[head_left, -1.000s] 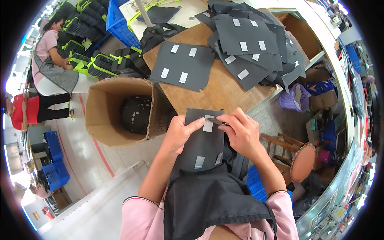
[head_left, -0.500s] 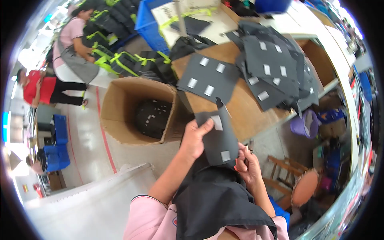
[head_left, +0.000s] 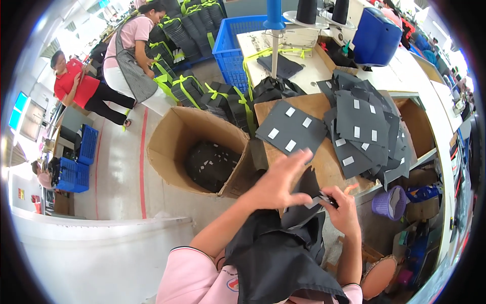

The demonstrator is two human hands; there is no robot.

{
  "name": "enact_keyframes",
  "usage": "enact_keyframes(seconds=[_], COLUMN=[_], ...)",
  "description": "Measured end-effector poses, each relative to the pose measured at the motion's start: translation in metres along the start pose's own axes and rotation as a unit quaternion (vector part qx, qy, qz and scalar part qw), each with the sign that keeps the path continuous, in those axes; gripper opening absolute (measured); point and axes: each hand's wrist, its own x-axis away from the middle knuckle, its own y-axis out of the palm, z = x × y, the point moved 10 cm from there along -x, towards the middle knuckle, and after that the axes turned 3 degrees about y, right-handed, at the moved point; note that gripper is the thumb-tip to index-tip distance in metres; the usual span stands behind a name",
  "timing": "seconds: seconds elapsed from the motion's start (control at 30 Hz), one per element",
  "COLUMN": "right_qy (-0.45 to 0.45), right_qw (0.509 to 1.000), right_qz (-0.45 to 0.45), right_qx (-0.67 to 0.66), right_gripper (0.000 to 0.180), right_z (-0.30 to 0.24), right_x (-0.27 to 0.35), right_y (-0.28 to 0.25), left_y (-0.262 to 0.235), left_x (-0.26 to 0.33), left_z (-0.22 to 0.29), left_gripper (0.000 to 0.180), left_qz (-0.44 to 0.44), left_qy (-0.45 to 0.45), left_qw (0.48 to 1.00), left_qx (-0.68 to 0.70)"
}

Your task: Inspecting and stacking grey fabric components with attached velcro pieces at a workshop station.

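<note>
My left hand is open, thumb and fingers spread, above a black sheet piece in front of my apron. The piece looks bent and bears a pale patch. At its right edge my right hand is closed around a small dark tool; an orange bit shows by the fingers. Whether those fingers also grip the piece, I cannot tell. Just beyond, a flat black panel with several white patches lies on the brown board. To its right is a messy pile of similar panels.
A deep cardboard box with black pieces inside stands left of the board. Farther back are a blue crate, bundles tied with yellow-green strips and two people. A purple basket and a round-seated stool are at right.
My left hand has let go of the black piece and spread open. The piece has tilted and bent toward my right hand, which has moved up and right. The view has shifted too.
</note>
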Motion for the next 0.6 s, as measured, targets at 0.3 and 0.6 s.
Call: enact_keyframes(seconds=[0.3, 0.6], right_qy=[-0.016, -0.014], right_qw=[0.974, 0.986], right_qz=[0.223, 0.166], right_qx=[0.03, 0.002], right_gripper=[0.041, 0.03], right_z=[-0.012, 0.011], right_x=[0.013, 0.034], right_y=[-0.012, 0.003], left_y=[0.075, 0.086], left_x=[0.051, 0.05], left_z=[-0.052, -0.048], left_gripper=[0.045, 0.044], left_qz=[-0.006, -0.009], left_qy=[-0.373, -0.363], left_qw=[0.799, 0.764], left_qx=[0.471, 0.533])
